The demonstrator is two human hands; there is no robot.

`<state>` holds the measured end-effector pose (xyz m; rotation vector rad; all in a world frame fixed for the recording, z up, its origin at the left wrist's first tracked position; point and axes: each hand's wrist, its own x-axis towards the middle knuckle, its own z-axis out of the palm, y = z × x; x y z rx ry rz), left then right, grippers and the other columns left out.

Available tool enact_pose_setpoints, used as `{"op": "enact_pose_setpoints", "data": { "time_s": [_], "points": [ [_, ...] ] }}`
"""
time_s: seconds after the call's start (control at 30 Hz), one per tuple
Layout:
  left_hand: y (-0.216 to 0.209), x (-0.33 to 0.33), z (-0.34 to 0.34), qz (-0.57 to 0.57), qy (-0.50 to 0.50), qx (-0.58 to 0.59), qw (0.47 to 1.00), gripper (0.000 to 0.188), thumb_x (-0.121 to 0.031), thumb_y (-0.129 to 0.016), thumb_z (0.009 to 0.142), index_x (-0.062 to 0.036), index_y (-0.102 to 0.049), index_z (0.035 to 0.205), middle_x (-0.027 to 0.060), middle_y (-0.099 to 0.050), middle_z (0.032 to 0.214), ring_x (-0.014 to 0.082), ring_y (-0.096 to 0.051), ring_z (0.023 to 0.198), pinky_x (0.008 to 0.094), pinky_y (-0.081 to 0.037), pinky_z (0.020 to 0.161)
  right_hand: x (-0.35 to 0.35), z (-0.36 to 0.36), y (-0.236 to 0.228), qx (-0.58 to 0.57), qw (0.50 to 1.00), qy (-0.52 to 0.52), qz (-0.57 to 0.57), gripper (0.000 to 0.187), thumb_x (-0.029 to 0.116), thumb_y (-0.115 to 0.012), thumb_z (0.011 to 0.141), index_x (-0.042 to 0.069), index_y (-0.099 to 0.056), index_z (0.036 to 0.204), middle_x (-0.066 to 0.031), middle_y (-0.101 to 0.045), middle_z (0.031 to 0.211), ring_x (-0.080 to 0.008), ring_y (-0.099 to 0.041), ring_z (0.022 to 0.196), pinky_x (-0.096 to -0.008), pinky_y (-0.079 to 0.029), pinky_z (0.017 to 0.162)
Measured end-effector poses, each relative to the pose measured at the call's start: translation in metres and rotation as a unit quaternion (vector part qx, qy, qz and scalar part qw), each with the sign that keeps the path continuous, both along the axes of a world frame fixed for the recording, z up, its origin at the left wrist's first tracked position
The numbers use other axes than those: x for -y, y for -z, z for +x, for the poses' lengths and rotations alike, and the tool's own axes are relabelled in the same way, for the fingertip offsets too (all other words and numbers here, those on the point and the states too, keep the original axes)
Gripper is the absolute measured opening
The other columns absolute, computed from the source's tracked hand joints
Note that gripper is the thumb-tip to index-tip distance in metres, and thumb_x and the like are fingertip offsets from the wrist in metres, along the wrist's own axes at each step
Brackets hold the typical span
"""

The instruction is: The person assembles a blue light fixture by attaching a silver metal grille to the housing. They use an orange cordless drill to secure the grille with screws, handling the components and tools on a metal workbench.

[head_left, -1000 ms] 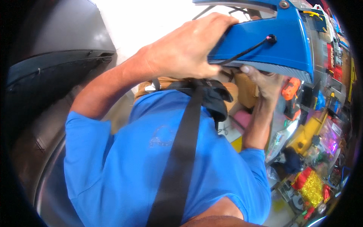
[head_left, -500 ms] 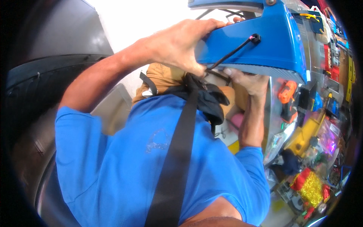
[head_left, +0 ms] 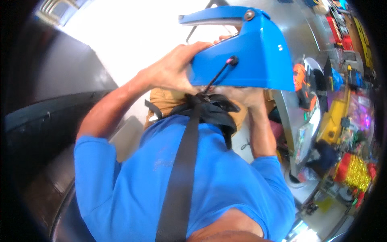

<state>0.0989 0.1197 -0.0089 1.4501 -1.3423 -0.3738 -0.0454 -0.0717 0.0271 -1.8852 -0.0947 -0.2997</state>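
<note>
In front of my waist I hold up a blue heat sealer (head_left: 242, 48), a metal housing with a long hinged arm (head_left: 213, 14) pivoting on a bolt. A black cord (head_left: 217, 76) comes out of its side and runs down toward my left hand. My left hand (head_left: 173, 68) grips the narrow left end, thumb below and fingers over the top edge. Beneath the housing, my right hand (head_left: 244, 96) supports the underside; its fingers are mostly hidden. The sealer's far side is out of sight.
To the right stands a cluttered bench with an orange power tool (head_left: 304, 86), a yellow tool (head_left: 336, 115) and a gold-and-red shiny decoration (head_left: 354, 172). A dark cabinet-like surface (head_left: 60, 64) rises on the left. A black strap (head_left: 181, 173) hangs down my chest.
The sealer sits lower and farther left in view and has tilted, so its ribbed underside no longer shows and more of the arm does. Both hands keep hold; the whole view has shifted.
</note>
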Motion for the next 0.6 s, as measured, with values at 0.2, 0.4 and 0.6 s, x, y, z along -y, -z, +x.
{"op": "enact_pose_setpoints", "data": {
  "time_s": [0.2, 0.4, 0.6],
  "points": [
    [-0.046, 0.007, -0.018, 0.005, -0.038, 0.144, 0.989, 0.090, -0.031, -0.089, 0.061, -0.0036, -0.051, 0.138, 0.0204, -0.064, 0.125, 0.0401, -0.064, 0.114, 0.0479, -0.052, 0.097, 0.019, -0.048, -0.041, 0.031, 0.998, 0.013, 0.048, 0.080, 0.031, -0.087, 0.078, -0.002, -0.051, 0.141, -0.0177, -0.059, 0.138, -0.0262, -0.059, 0.126, -0.0427, -0.051, 0.104],
    [-0.116, 0.051, -0.010, -0.015, -0.036, 0.333, 0.942, 0.093, -0.018, -0.089, 0.056, -0.0059, -0.050, 0.140, 0.0168, -0.063, 0.121, 0.0369, -0.064, 0.111, 0.0474, -0.052, 0.095, 0.054, -0.116, -0.120, 0.077, 0.996, 0.034, 0.020, 0.091, 0.044, -0.080, 0.084, -0.003, -0.040, 0.152, -0.0184, -0.053, 0.146, -0.0271, -0.053, 0.134, -0.0453, -0.045, 0.111],
    [-0.115, 0.138, 0.024, 0.042, -0.117, 0.416, 0.901, 0.095, -0.020, -0.088, 0.061, -0.0103, -0.049, 0.147, 0.0173, -0.064, 0.121, 0.0351, -0.064, 0.113, 0.0475, -0.054, 0.099, 0.096, -0.101, -0.113, 0.015, 0.954, 0.293, 0.057, 0.087, 0.038, -0.077, 0.090, -0.005, -0.037, 0.154, -0.0204, -0.051, 0.148, -0.0256, -0.056, 0.129, -0.0421, -0.051, 0.103]
  ]
}}
